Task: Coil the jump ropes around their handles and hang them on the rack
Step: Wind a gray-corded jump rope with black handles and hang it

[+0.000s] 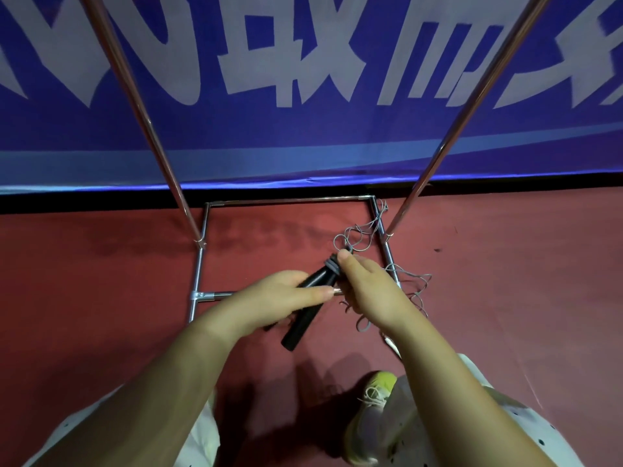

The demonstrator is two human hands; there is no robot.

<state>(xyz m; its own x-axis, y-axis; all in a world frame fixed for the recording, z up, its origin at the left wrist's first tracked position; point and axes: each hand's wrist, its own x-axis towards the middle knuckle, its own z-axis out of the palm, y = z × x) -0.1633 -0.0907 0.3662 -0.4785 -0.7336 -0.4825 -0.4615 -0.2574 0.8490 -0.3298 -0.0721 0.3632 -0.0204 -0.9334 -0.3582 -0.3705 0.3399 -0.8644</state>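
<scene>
Your left hand grips two black handles held together as one bundle, fingers curled round their middle, with the lower ends sticking out toward you below the hand. The bundle sits above the red floor, inside the rectangle made by the rack's base frame.

Your right hand meets the far end of the handles, its thumb pressing on a few turns of grey rope already wound there; the other fingers curl under, and you cannot tell from this angle exactly what they hold. One jump rope is in view. Its loose length lies in tangled loops across the right side rail of the base frame, some inside the frame just beyond the handles, some spilling outside it to the right of your right wrist.

The rack shows two slanted uprights: a left upright and a right upright, each rising from a side rail of the base frame. Behind the frame hangs one blue banner with large white characters. One shoe with a yellow-green toe stands on the floor nearer you than the frame.
</scene>
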